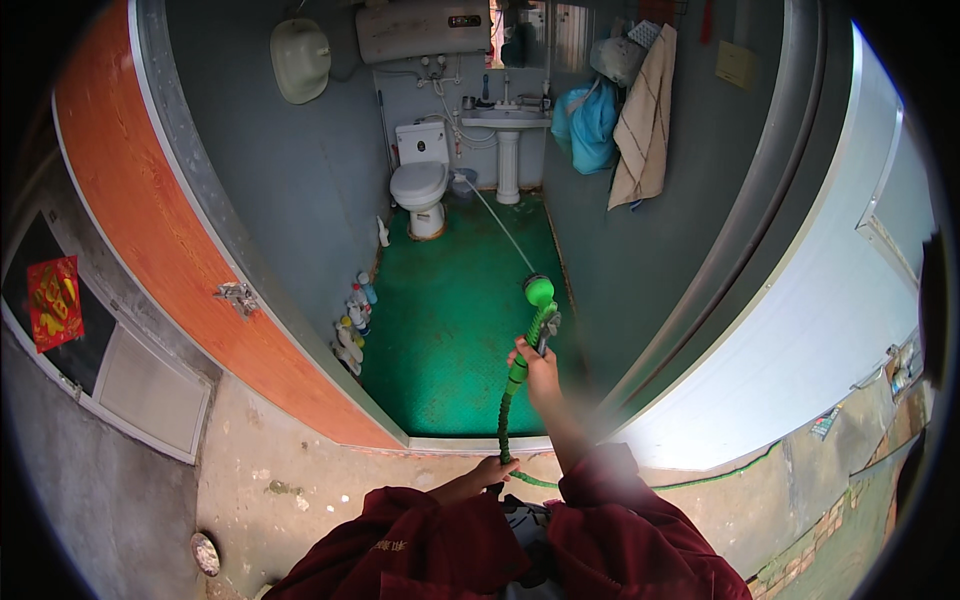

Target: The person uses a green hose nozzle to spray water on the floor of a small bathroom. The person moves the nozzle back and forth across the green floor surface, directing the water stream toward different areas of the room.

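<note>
My right hand (pixel 538 373) grips a green hose spray nozzle (pixel 538 300) by its handle, fingers around it below the grey trigger. A thin water jet (pixel 504 225) runs from the nozzle head toward the far end of the bathroom, near a small bin (pixel 463 182) beside the toilet (pixel 420 180). Lower down, my left hand (pixel 491 472) holds the green expandable hose (pixel 504 427) near the doorway sill. Ahead lies the green bathroom floor (pixel 450 337). From my left hand the hose trails off to the right along the concrete.
A pedestal washbasin (pixel 508 161) stands at the back, with a water heater (pixel 422 34) above left. Several bottles (pixel 352 330) line the left wall. A towel (pixel 645 124) and a blue bag (pixel 587 127) hang at right. An orange door panel (pixel 165 225) flanks the doorway.
</note>
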A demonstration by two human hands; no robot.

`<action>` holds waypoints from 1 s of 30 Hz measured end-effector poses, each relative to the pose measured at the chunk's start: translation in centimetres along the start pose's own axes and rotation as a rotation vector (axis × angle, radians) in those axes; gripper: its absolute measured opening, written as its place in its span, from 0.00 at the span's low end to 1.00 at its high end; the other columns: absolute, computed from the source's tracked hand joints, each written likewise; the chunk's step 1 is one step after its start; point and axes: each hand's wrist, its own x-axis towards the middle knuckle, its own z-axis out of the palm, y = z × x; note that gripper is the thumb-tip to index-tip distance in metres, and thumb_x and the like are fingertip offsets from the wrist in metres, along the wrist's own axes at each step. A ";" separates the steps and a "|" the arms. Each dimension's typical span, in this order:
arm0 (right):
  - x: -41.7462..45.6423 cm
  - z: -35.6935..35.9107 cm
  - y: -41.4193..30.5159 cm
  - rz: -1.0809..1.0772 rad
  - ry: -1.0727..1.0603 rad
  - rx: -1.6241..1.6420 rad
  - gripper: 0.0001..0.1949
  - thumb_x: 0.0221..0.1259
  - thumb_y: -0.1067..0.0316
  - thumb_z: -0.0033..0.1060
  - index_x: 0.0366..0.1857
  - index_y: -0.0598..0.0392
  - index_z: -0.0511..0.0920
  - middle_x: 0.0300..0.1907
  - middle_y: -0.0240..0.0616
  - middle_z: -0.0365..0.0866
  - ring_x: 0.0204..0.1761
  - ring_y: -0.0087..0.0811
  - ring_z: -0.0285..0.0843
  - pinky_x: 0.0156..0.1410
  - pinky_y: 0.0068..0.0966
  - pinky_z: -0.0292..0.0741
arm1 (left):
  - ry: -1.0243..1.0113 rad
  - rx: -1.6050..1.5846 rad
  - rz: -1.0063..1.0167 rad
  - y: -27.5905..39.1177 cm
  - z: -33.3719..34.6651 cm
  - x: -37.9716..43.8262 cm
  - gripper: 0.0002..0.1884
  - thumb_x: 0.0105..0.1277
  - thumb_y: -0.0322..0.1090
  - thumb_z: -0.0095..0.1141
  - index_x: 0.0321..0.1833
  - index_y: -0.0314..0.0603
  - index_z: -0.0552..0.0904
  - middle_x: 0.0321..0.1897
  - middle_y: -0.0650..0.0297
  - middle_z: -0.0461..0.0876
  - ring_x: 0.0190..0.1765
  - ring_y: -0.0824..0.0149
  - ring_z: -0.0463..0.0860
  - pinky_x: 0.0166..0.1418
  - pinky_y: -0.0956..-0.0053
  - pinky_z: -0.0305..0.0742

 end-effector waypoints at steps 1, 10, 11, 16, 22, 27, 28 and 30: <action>0.0 0.1 -0.2 -0.003 -0.002 -0.001 0.09 0.59 0.63 0.57 0.36 0.56 0.74 0.27 0.35 0.74 0.31 0.27 0.73 0.39 0.25 0.70 | 0.000 0.005 0.006 0.1 0.0 0.0 0.19 0.66 0.54 0.47 0.44 0.47 0.77 0.43 0.69 0.79 0.40 0.69 0.80 0.39 0.75 0.74; -0.1 0.6 0.3 0.004 -0.040 -0.028 0.09 0.59 0.62 0.57 0.37 0.56 0.74 0.27 0.34 0.75 0.31 0.27 0.74 0.39 0.25 0.70 | 0.036 0.007 0.003 -0.2 0.1 0.3 0.19 0.66 0.54 0.48 0.43 0.46 0.78 0.40 0.68 0.80 0.36 0.70 0.80 0.38 0.76 0.75; -0.2 0.8 0.3 0.003 -0.050 -0.020 0.09 0.59 0.62 0.57 0.37 0.56 0.74 0.27 0.34 0.75 0.31 0.27 0.74 0.38 0.25 0.70 | 0.012 0.020 -0.022 -0.5 -0.1 0.4 0.19 0.66 0.55 0.47 0.44 0.47 0.77 0.43 0.69 0.79 0.39 0.70 0.79 0.39 0.76 0.74; -0.2 1.7 -1.4 -0.094 -0.083 -0.027 0.09 0.60 0.62 0.56 0.37 0.55 0.74 0.26 0.34 0.75 0.31 0.27 0.73 0.38 0.24 0.69 | 0.083 -0.054 -0.017 0.9 0.0 -0.1 0.20 0.66 0.56 0.47 0.43 0.47 0.78 0.41 0.68 0.78 0.39 0.71 0.79 0.40 0.76 0.74; -0.8 3.0 -3.0 -0.151 -0.086 -0.004 0.08 0.60 0.63 0.56 0.36 0.56 0.74 0.25 0.33 0.74 0.31 0.25 0.72 0.38 0.22 0.67 | 0.164 -0.118 0.082 1.5 -0.2 0.3 0.22 0.65 0.57 0.47 0.45 0.44 0.79 0.36 0.66 0.80 0.33 0.71 0.81 0.33 0.77 0.74; -1.0 3.3 -3.5 -0.161 -0.087 -0.001 0.08 0.60 0.63 0.56 0.35 0.56 0.74 0.25 0.32 0.74 0.30 0.24 0.72 0.38 0.22 0.66 | 0.181 -0.137 0.086 1.3 -0.1 0.5 0.22 0.64 0.58 0.47 0.44 0.45 0.80 0.34 0.65 0.80 0.33 0.71 0.81 0.33 0.77 0.74; -1.0 3.1 -3.3 -0.166 -0.084 -0.006 0.08 0.60 0.63 0.56 0.35 0.56 0.74 0.25 0.32 0.74 0.30 0.24 0.72 0.38 0.22 0.66 | 0.181 -0.130 0.079 1.4 0.1 0.6 0.22 0.64 0.58 0.47 0.43 0.46 0.80 0.34 0.65 0.80 0.33 0.71 0.81 0.33 0.77 0.74; -1.0 3.1 -3.2 -0.167 -0.082 -0.004 0.08 0.60 0.63 0.56 0.35 0.56 0.74 0.25 0.32 0.74 0.30 0.24 0.72 0.38 0.22 0.67 | 0.181 -0.123 0.081 1.3 0.1 0.6 0.22 0.64 0.58 0.47 0.43 0.46 0.80 0.33 0.65 0.80 0.33 0.71 0.81 0.33 0.77 0.74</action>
